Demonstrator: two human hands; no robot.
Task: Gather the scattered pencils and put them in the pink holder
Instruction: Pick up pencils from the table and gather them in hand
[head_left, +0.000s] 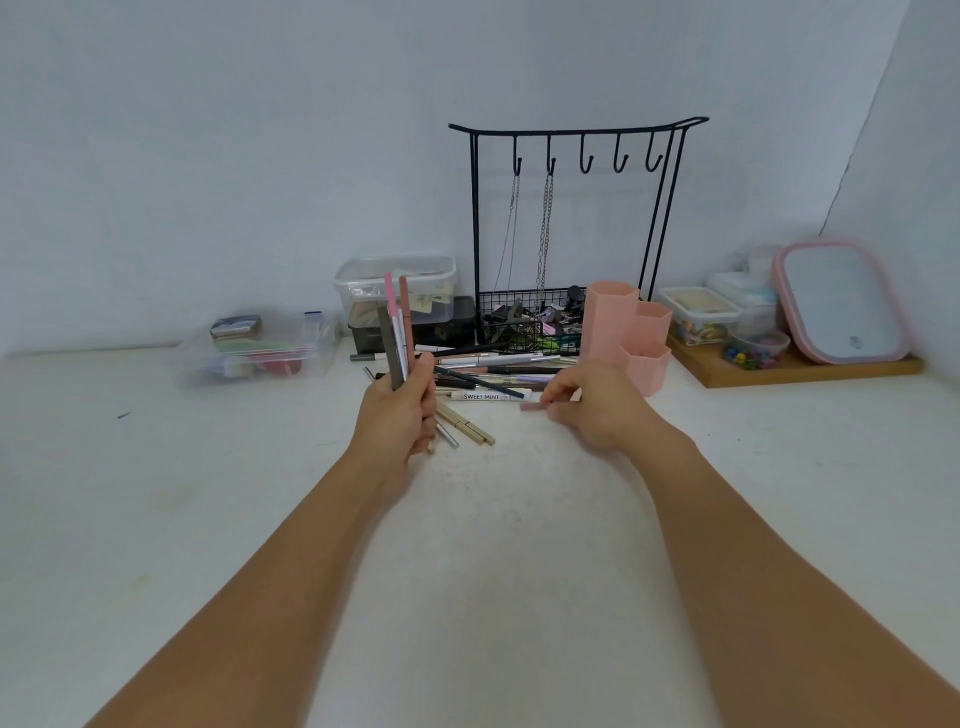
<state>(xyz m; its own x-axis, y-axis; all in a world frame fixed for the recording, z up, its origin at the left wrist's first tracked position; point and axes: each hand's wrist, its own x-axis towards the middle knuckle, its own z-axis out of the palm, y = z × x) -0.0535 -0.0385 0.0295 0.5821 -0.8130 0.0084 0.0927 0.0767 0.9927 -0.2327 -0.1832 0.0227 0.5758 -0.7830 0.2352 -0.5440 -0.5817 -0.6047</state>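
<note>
My left hand (400, 415) grips an upright bundle of pencils (397, 327), pink, brown, grey and white, their lower ends poking out below my fist. My right hand (587, 402) pinches one end of a short pink pencil (534, 408) just above the table. Behind both hands lies a loose pile of pencils (493, 371), one labelled SWEET MINT. The pink holder (623, 332), three hexagonal cups of different heights, stands upright just right of the pile, behind my right hand.
A black wire rack (566, 234) with hooks, chains and a filled basket stands behind the pile. Clear plastic boxes (254, 348) sit at the left and back. A wooden tray (789, 369) with small containers and a pink-rimmed mirror (841, 301) stands at the right by the wall.
</note>
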